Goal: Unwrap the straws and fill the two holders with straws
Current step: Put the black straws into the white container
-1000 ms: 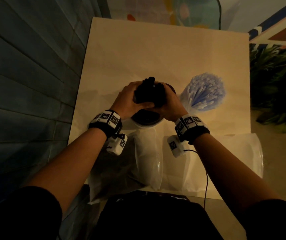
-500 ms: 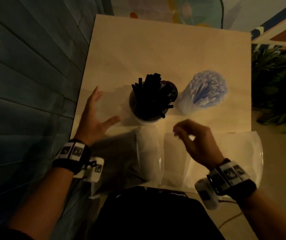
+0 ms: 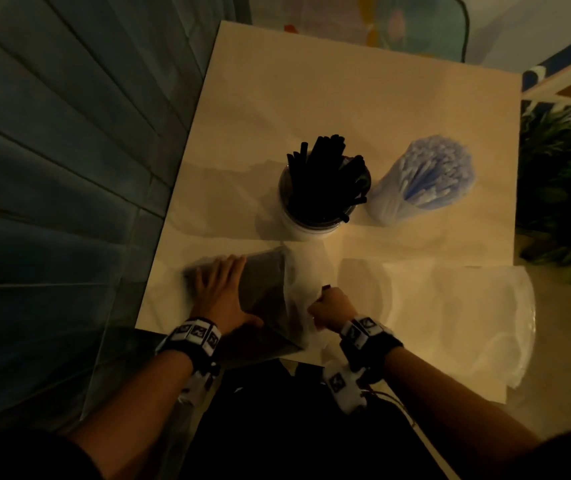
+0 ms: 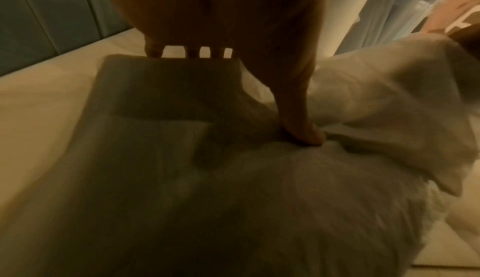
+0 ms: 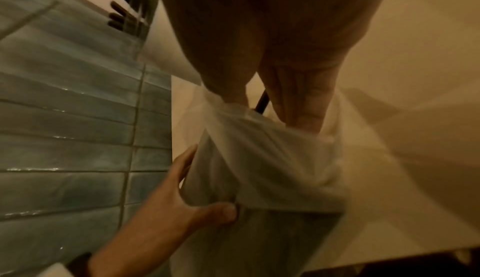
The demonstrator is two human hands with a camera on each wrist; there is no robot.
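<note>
At lower centre, the left hand (image 3: 220,296) lies flat-fingered on the bag of black straws (image 3: 270,299) while the right hand (image 3: 332,308) pinches its open plastic end.

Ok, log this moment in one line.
left hand presses black-straw bag | right hand grips bag mouth | holder holds black straws

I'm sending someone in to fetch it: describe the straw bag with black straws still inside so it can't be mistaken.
On the cream table, look at the near edge, in front of the white holder full of black straws. The bag of black straws lies flat there, under the left hand, its open end gripped by the right hand. Unlike the empty clear bag on its right, it looks dark.
</note>
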